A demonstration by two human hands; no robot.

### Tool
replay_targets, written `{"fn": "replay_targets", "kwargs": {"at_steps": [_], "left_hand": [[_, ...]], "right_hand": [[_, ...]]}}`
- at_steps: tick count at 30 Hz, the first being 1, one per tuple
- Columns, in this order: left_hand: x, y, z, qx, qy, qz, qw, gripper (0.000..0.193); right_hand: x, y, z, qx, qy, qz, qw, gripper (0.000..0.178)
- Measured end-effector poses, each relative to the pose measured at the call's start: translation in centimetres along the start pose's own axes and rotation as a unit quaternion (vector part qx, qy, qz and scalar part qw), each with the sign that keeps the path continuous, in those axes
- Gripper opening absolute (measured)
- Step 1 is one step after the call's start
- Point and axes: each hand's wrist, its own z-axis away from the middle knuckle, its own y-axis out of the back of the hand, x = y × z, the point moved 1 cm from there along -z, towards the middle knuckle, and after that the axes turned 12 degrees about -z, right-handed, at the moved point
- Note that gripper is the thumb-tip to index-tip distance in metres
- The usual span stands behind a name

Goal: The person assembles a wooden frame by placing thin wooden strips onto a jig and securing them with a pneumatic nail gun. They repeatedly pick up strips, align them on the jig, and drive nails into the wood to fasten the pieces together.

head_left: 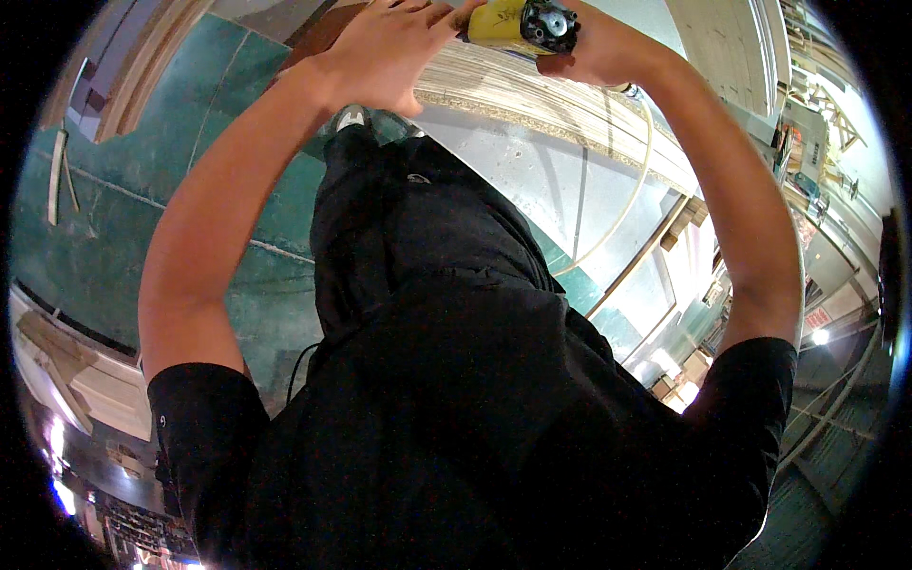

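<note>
My right hand (608,46) is closed around a yellow and black air nailer (496,25) at the top of the view. A pale hose (649,142) comes off the tool near my right wrist and hangs down in a curve. Just left of the nailer, my left hand (385,49) is open, its fingers stretched out and its thumb apart. Its fingertips reach close to the tool's yellow body; whether they touch it I cannot tell. Under both hands lies a stack of thin wooden boards (551,104) with layered edges. The nailer's tip is hidden.
Long wooden pieces (142,85) stand at the upper left, and a wood strip (57,176) lies on the green floor (104,214). More stacked panels (727,52) stand at the upper right. A grey surface (513,161) is below the boards, close to my legs.
</note>
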Motion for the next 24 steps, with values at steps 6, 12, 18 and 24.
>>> {"fn": "replay_targets", "kwargs": {"at_steps": [6, 12, 18, 24], "left_hand": [[0.0, 1.1, -0.3, -0.007, -0.015, 0.042, 0.999, 0.122], [0.1, 0.7, 0.0, 0.015, -0.007, 0.022, 1.000, 0.127], [0.0, 0.6, -0.1, 0.008, -0.011, 0.029, 0.999, 0.124], [-0.1, 0.6, -0.1, 0.008, -0.026, 0.029, 0.999, 0.117]], "right_hand": [[-0.6, 0.2, -0.1, -0.007, 0.003, 0.018, 1.000, 0.034], [-0.3, 0.3, -0.1, -0.014, 0.018, -0.005, 1.000, 0.036], [1.3, -0.6, -0.3, 0.061, 0.003, 0.089, 0.994, 0.049], [1.2, -0.9, -0.1, 0.083, -0.005, 0.104, 0.991, 0.050]]}}
